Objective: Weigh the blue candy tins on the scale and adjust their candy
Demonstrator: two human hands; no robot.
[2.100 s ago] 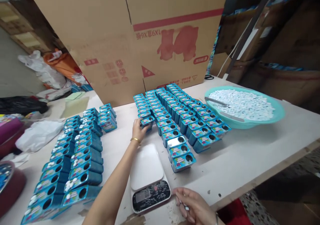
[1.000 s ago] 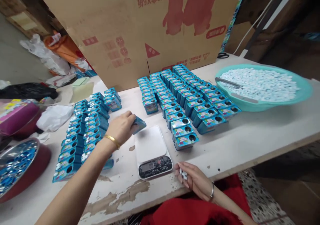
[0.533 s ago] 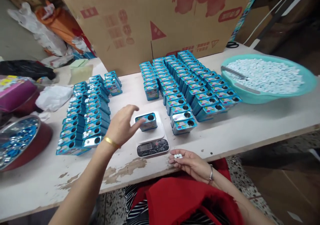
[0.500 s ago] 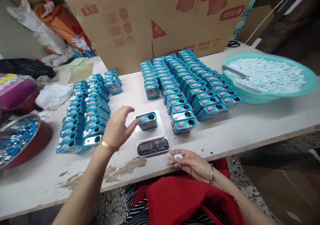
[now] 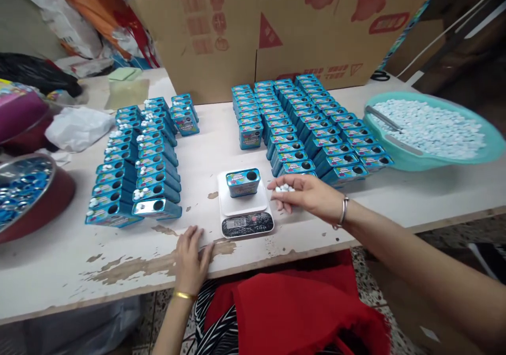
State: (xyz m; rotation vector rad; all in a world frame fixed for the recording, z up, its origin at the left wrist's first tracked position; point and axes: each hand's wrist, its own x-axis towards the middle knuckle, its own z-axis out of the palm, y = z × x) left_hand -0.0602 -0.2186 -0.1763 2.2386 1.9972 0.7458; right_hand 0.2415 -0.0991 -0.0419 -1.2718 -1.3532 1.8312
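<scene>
A blue tin (image 5: 243, 182) with a round hole in its top stands upright on a small white kitchen scale (image 5: 247, 205), whose display is lit with digits. My right hand (image 5: 306, 194) is just right of the tin, fingers curled around several small white candies (image 5: 285, 188). My left hand (image 5: 192, 257) lies on the table's front part, left of the scale, its fingers spread and holding nothing. Rows of blue tins (image 5: 308, 128) with holes stand behind and right of the scale. More blue tins (image 5: 136, 160) stand at the left, several with white candies on their tops.
A turquoise basin (image 5: 419, 160) full of white candies, with a scoop-like tool (image 5: 383, 118) in it, is at the right. A metal bowl (image 5: 59, 189) with shiny blue pieces sits at the left edge. Behind the tins rises a large cardboard box (image 5: 221, 76).
My left hand has left the tin on the scale and come down onto the table. My right hand has moved up beside the tin with the candies. The display's digits have changed.
</scene>
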